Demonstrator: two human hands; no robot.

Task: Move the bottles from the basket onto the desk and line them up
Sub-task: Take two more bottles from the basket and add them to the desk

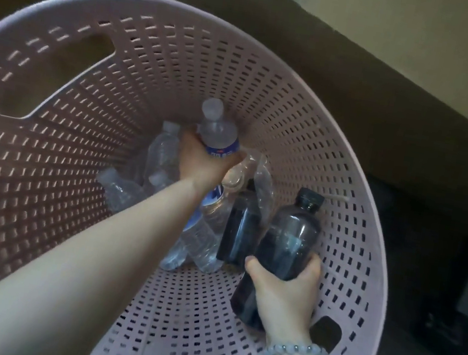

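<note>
Both hands are down inside the pale pink perforated plastic basket [41, 176]. The left hand [204, 164] reaches deepest, fingers wrapped round the body of a clear plastic water bottle with a blue label [218, 134]. The bottle stands up out of the fist, its long axis toward 12 o'clock with the cap farthest from the wrist.

The right hand [285, 291] sits at about 5 o'clock from the left and closer to the rim. Thumb and fingers are curled round the lower half of a dark translucent bottle with a black cap [290, 242]. Its axis runs from 7 to 1 o'clock, cap up at 1 and base below the palm. There is a beaded bracelet [294, 353] on that wrist.

Key relation: each bottle is already in a grasp and roughly in line with its forearm. Pulling out likely means drawing back toward 6 o'clock, right hand first since it is nearer the opening.

Left in the bottom are loose clear bottles [164, 150], lying at mixed angles between the hands, and a second dark bottle [241, 228] just beside the held one at its 9 o'clock. Whether they touch is unclear, since the view is dim. The desk cannot be picked out with confidence in this view, and no bottle is out of the basket.
</note>
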